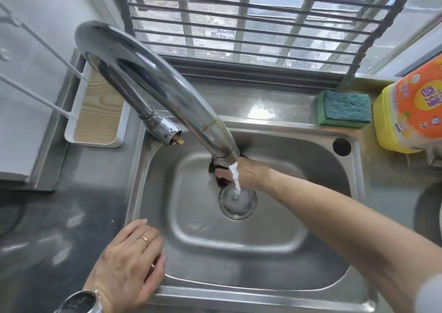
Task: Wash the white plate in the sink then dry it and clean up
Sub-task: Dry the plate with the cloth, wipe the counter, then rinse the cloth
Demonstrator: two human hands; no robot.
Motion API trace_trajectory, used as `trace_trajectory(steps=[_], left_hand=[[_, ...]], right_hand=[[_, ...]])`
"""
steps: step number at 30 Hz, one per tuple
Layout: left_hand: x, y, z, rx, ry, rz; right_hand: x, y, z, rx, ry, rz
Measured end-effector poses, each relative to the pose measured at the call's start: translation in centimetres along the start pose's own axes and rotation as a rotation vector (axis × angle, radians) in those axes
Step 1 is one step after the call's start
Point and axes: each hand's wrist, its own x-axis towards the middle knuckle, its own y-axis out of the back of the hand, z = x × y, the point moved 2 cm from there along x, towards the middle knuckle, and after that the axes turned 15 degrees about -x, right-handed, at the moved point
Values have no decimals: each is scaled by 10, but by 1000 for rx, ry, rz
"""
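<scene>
No white plate shows in the head view. A steel sink point(323, 193) fills the middle, with a round drain point(236, 202) in its floor. Water point(235, 181) runs from the curved chrome faucet point(167, 85) onto the drain. My right hand point(246, 174) reaches into the basin just behind the stream; its fingers are partly hidden by the spout, and a dark thing I cannot identify sits at them. My left hand point(129, 257) lies flat on the sink's front left rim, holding nothing, with a ring on one finger.
A green and yellow sponge point(344, 108) lies on the back ledge at the right. Beside it stands a yellow dish soap bottle point(411, 107). A white tray with a wood-grain bottom point(98, 119) sits left of the faucet. A barred window runs behind the sink.
</scene>
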Motion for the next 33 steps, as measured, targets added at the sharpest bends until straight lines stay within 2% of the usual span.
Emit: trace_trajectory(steps=[2,5,6,11,15,18,21,25,29,33], left_hand=[[-1,1,0,11,1,-14],[1,1,2,17,-10,-11],[2,2,3,17,-13,-8],[4,3,3,20,12,-24],[0,1,4,16,33,-40],[1,2,5,9,39,-27],[1,3,6,8,34,-14],[1,3,6,-4,38,-15],[-1,2,5,-12,42,-11],[-2,1,4,-10,36,-3]], right_hand=[[4,14,-10,133,-64,-3],[18,-37,-42,173,-122,106],[18,-48,-57,194,-137,97],[-15,-80,-113,505,84,-19],[-65,-95,-113,463,156,-17],[-99,-102,-84,303,172,-64],[-120,-107,-48,131,36,-70],[-115,-100,-9,43,-229,39],[-62,-91,15,194,-535,108],[17,-79,-19,505,-567,199]])
